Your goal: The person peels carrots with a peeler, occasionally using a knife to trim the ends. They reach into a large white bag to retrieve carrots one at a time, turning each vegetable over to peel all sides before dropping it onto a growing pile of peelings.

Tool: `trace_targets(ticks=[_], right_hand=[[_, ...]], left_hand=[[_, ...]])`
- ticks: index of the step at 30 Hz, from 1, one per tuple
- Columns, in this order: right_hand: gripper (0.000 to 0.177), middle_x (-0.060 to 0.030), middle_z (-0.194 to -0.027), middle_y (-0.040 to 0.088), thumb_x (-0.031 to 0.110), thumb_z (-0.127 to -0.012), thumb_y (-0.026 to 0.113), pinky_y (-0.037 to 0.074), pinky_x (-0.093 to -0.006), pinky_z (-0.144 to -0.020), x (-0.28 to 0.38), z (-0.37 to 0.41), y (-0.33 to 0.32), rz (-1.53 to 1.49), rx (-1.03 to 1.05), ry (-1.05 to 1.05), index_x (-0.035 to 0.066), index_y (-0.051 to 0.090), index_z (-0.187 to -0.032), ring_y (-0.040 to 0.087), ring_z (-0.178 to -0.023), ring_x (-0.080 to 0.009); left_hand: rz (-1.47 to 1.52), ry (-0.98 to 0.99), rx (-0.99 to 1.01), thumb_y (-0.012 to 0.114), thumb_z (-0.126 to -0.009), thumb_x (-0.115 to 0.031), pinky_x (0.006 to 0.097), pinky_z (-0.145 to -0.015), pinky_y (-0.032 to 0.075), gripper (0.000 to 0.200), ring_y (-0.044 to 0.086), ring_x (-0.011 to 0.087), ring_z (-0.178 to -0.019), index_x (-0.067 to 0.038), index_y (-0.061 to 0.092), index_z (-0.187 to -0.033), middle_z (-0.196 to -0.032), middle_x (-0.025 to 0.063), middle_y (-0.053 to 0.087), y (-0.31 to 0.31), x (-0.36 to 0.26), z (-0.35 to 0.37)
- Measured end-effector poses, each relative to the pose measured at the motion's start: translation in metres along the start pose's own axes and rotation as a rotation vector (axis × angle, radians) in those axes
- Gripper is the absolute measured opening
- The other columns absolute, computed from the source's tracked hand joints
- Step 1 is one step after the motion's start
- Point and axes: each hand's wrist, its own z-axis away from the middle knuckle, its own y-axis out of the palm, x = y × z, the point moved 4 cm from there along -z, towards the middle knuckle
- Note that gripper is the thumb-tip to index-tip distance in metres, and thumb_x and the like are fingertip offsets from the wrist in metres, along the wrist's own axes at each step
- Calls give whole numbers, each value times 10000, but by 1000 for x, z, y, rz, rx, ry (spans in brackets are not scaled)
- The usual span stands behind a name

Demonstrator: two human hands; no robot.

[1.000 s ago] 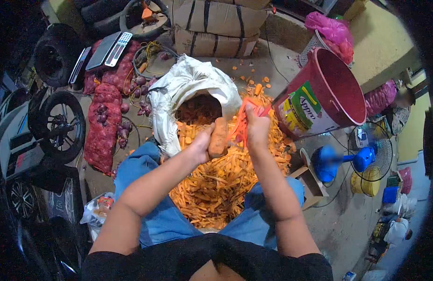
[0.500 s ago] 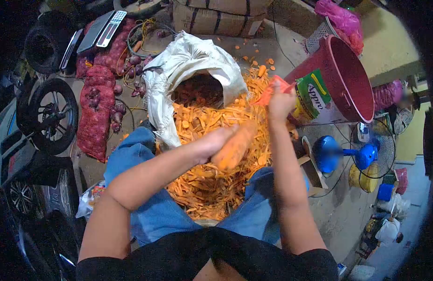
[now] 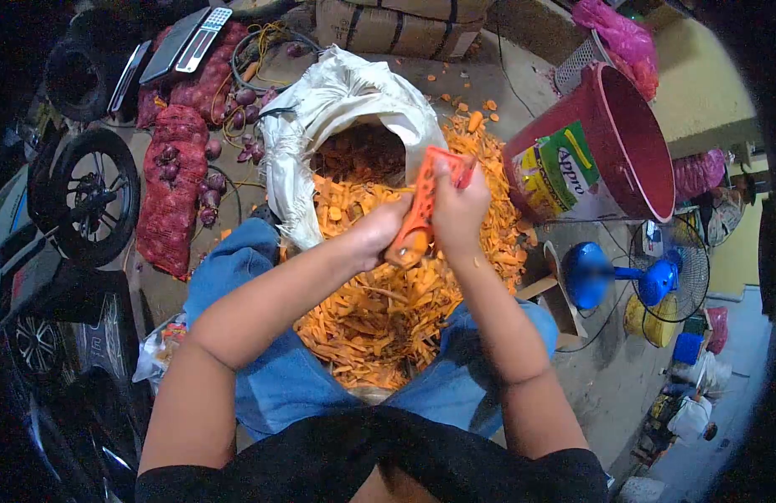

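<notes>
A thick carrot (image 3: 407, 251) sits in my left hand (image 3: 383, 231), its blunt near end pointing down toward me. My right hand (image 3: 461, 211) grips an orange peeler (image 3: 425, 194) with holes along its body, laid over the carrot's upper side. The peeler hides most of the carrot. Both hands are close together above a heap of carrot peelings (image 3: 363, 306) between my knees. Behind the heap, a white woven sack (image 3: 354, 92) lies with its mouth toward me, dark inside, with peelings at its opening.
To the right leans a dark red bucket (image 3: 564, 121) with a green label. Left are red mesh sacks of onions (image 3: 171, 222), a scale (image 3: 202, 40) and a motorcycle wheel (image 3: 94, 197). A blue fan (image 3: 586, 275) lies on the right. Cardboard boxes (image 3: 396, 29) stand at the back.
My right hand has brought the peeler from beside the bucket leftward and down onto the carrot. My left hand still holds the carrot, now mostly covered.
</notes>
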Motion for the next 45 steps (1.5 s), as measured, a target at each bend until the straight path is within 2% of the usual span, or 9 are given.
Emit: trace_targets(ticks=[5, 7, 16, 19, 23, 32, 36, 40, 45], right_hand=[[226, -92, -588, 491, 199, -719, 557, 366, -311, -511, -57, -61, -56, 228, -378, 18, -19, 496, -705, 446, -534, -178], [248, -97, -586, 496, 217, -727, 551, 370, -316, -512, -59, -59, -62, 95, -391, 349, -27, 510, -707, 463, -543, -182], [193, -59, -598, 501, 187, -731, 534, 383, -307, -527, 7, 0, -4, 33, 13, 10, 3, 477, -736, 471, -560, -162], [156, -65, -599, 504, 149, -723, 529, 377, -307, -509, -23, -39, -31, 92, -257, -1, 0, 485, -718, 472, -540, -162], [112, -54, -609, 506, 114, -733, 516, 382, -262, -498, -81, -66, -63, 73, -417, 210, 3, 508, -721, 467, -530, -120], [159, -72, -654, 511, 151, -747, 517, 380, -293, -544, 13, 2, -3, -147, 15, -50, -6, 510, -768, 465, -589, -134], [252, -90, -611, 491, 202, -759, 507, 357, -290, -522, -99, -61, -37, 47, -295, 67, -32, 470, -672, 443, -555, -137], [280, -73, -591, 476, 211, -769, 498, 346, -278, -501, -47, -54, -60, 43, -410, 328, -36, 456, -644, 431, -539, -132], [132, 13, -662, 468, 149, -781, 480, 348, -228, -535, 8, -30, -35, -215, -237, -77, 20, 491, -757, 412, -584, -79]], left_hand=[[-209, -174, 94, 234, -851, -332, 261, -690, 421, 393, 515, 127, -775, -46, 431, -1037, -925, 64, 516, 18, 0, 17], [-76, -223, 87, 251, -850, -327, 278, -758, 408, 388, 504, 134, -876, -55, 421, -1067, -1015, 64, 498, 13, -1, 15], [84, -68, -13, 274, -844, -316, 290, -651, 456, 358, 555, 158, -706, -52, 454, -1006, -853, 53, 557, 2, 0, -1], [-242, -278, -24, 283, -844, -322, 259, -736, 420, 380, 527, 129, -835, -51, 432, -1066, -981, 70, 522, 6, 8, 10], [-48, -252, 157, 280, -844, -331, 258, -748, 410, 376, 514, 128, -853, -66, 440, -1057, -973, 51, 524, 17, 7, 15], [163, -67, -16, 241, -850, -292, 273, -702, 427, 349, 536, 135, -740, -66, 470, -985, -873, 56, 551, -4, 2, -9], [-216, -164, -57, 223, -852, -332, 246, -606, 424, 382, 515, 112, -668, -65, 464, -981, -817, 50, 538, 9, 6, 10], [-43, -192, 22, 242, -845, -356, 244, -606, 433, 377, 515, 117, -670, -67, 441, -981, -788, 36, 528, 8, 6, 4], [110, -161, 94, 241, -839, -368, 362, -616, 469, 365, 525, 156, -743, -112, 417, -1029, -897, 61, 509, -6, 1, -8]])
